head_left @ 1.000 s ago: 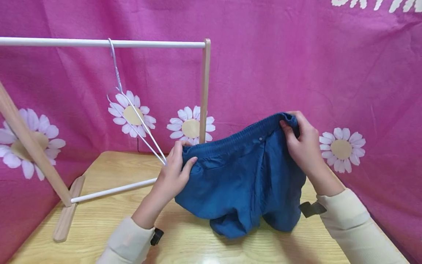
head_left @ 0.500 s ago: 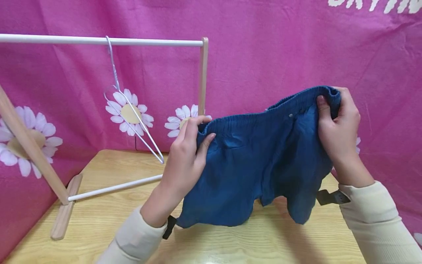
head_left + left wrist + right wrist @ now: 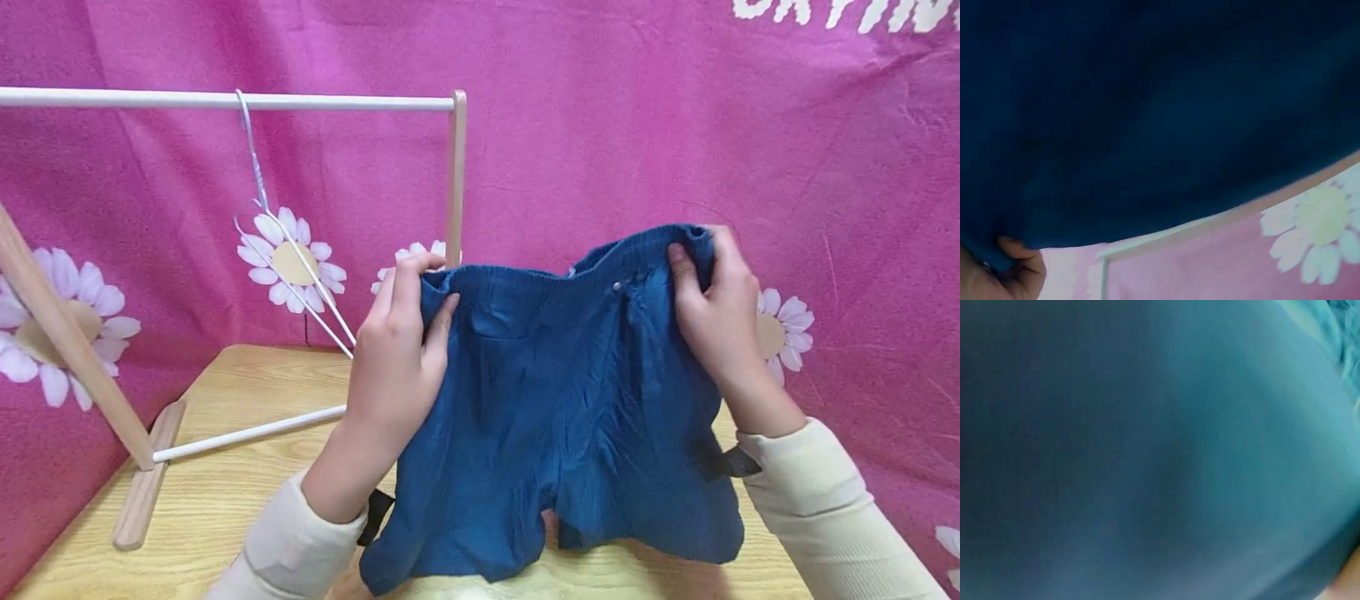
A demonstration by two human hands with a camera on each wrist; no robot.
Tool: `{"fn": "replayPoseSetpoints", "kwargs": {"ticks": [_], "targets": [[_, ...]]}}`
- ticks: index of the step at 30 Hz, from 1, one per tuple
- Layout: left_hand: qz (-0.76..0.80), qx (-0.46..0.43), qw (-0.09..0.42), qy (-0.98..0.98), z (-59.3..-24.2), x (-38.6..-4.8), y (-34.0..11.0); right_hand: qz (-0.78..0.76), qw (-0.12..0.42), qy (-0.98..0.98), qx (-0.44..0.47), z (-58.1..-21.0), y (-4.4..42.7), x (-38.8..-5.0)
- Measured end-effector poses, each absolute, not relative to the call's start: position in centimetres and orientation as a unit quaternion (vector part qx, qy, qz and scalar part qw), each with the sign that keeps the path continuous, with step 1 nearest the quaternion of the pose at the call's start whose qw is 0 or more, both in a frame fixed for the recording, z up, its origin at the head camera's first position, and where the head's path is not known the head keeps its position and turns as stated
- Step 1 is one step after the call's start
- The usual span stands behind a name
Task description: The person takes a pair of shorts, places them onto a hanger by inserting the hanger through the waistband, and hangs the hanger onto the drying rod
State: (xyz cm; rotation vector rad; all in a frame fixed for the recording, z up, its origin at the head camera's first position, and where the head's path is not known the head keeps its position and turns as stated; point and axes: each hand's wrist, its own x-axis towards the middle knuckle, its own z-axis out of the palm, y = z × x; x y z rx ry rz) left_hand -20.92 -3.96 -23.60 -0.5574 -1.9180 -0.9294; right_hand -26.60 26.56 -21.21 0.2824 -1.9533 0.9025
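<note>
Blue shorts hang upright above the table, their gathered waistband stretched between both hands. My left hand pinches the waistband's left end, thumb in front and fingers behind. The right hand grips the other end, which sits somewhat higher. Between them the waistband dips. In the left wrist view, dark blue cloth fills most of the picture, with the left hand at the lower left corner. Cloth covers nearly all of the right wrist view; a bit of the right hand shows at its lower right.
At the left stands a rack with a white top bar, wooden legs and a low white bar. A white wire hanger hangs from the top bar, its lower end behind the left hand. A pink flowered cloth backs the wooden table.
Both hands first rose and moved right with the shorts, then came back left, the right hand lowering. The shorts' legs now hang longer and more spread out than a second ago.
</note>
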Motion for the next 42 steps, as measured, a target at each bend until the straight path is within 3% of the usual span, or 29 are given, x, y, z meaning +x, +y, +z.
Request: {"fn": "replayPoseSetpoints", "kwargs": {"ticks": [6, 12, 19, 24, 28, 33, 42], "targets": [[-0.297, -0.250, 0.364, -0.846, -27.4, -21.3, -3.3, 0.362, 0.392, -0.838, 0.114, -26.9, 26.0, -28.4], [-0.260, -0.254, 0.275, -0.890, -30.7, -22.1, -4.1, 0.362, 0.363, -0.853, 0.100, -29.8, 25.6, -29.0], [-0.327, -0.209, 0.277, -0.879, -32.5, -23.8, -6.1, 0.366, 0.361, -0.854, 0.077, -31.2, 24.6, -28.5], [-0.377, -0.216, 0.261, -0.862, -32.7, -24.3, -6.7, 0.360, 0.376, -0.848, 0.097, -31.7, 23.6, -28.1], [-0.405, -0.200, 0.279, -0.847, -32.8, -24.4, -6.8, 0.362, 0.369, -0.846, 0.129, -32.1, 22.5, -27.6], [-0.433, -0.185, 0.304, -0.828, -33.0, -24.1, -6.7, 0.368, 0.346, -0.846, 0.171, -32.5, 21.3, -26.8], [-0.449, -0.199, 0.286, -0.823, -33.7, -23.8, -5.2, 0.380, 0.277, -0.851, 0.234, -33.0, 19.8, -25.8]]}}
